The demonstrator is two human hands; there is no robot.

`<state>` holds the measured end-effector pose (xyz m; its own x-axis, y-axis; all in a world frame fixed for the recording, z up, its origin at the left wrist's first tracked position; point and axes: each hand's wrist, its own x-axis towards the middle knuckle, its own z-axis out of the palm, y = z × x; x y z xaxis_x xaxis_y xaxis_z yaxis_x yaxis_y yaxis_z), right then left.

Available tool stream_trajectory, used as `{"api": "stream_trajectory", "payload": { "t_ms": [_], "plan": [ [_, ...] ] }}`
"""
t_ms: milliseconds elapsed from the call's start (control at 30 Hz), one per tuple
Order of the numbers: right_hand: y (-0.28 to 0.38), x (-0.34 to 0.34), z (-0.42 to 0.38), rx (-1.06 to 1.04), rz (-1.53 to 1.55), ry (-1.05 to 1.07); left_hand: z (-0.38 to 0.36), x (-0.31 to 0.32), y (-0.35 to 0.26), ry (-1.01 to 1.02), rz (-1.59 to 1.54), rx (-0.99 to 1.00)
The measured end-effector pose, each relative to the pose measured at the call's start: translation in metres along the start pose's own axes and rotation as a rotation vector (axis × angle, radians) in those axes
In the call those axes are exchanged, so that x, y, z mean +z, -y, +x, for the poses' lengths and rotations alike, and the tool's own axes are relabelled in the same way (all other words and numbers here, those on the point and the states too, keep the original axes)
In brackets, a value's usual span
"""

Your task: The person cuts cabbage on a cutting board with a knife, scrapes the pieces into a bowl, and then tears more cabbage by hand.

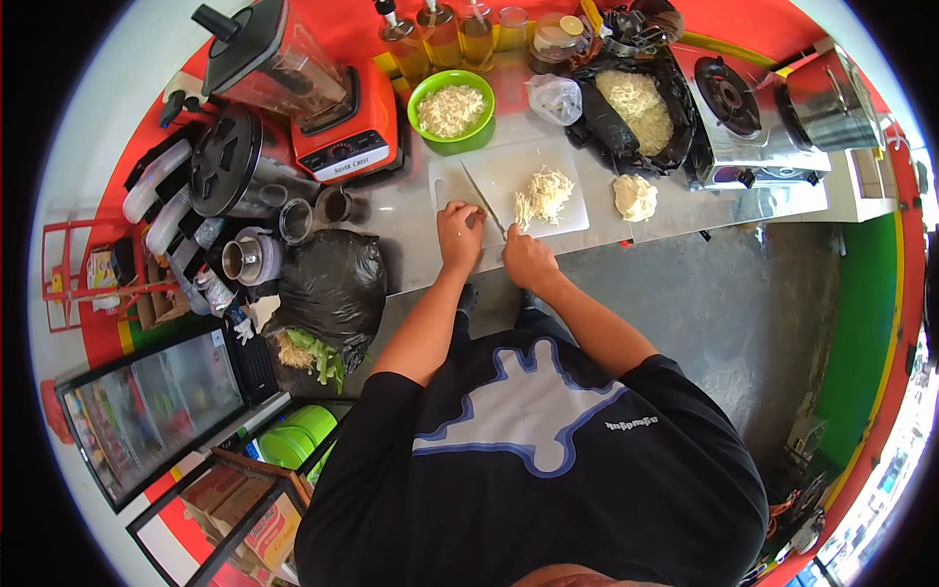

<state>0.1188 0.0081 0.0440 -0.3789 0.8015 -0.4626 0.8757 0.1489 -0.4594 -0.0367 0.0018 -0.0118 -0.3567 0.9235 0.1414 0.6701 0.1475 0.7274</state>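
My right hand (529, 258) is closed around the handle of a knife (485, 199), whose blade points away across a white cutting board (504, 168). Just right of the blade lies a loose pile of pale shredded food (546, 196), its kind not certain. At the board's near left corner, my left hand (460, 235) has its fingers curled together; whatever they may hold is hidden. A pale, rounded lump of food (636, 198) sits on the counter right of the board. Beyond the board, a green bowl (457, 145) contains more pale shreds.
A black plastic bag (597, 127) full of pale shreds stands back right, beside a gas stove (753, 176). A red blender (347, 137) stands back left. Bottles (440, 39) line the wall. Another black bag (333, 284) bulges at the left. The metal counter's edge (421, 281) runs before me.
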Motion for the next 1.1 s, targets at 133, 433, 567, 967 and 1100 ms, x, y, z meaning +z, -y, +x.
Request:
{"api": "stream_trajectory", "payload": {
  "t_ms": [133, 433, 567, 967, 1100],
  "plan": [
    [0.004, 0.006, 0.006, 0.013, -0.041, 0.006, -0.003, 0.0, 0.001, -0.03, -0.016, 0.017],
    [0.01, -0.01, 0.003, 0.013, -0.056, 0.077, -0.002, 0.003, 0.004, -0.016, -0.036, 0.0],
    [0.007, 0.0, 0.005, 0.01, -0.11, 0.053, -0.004, 0.007, 0.009, -0.041, -0.032, 0.004],
    [0.001, 0.001, 0.003, -0.022, -0.11, 0.084, -0.007, 0.006, 0.002, -0.084, -0.166, -0.159],
    [0.003, -0.002, 0.011, -0.027, -0.102, 0.058, -0.012, 0.008, 0.0, -0.144, -0.07, -0.113]
  ]
}}
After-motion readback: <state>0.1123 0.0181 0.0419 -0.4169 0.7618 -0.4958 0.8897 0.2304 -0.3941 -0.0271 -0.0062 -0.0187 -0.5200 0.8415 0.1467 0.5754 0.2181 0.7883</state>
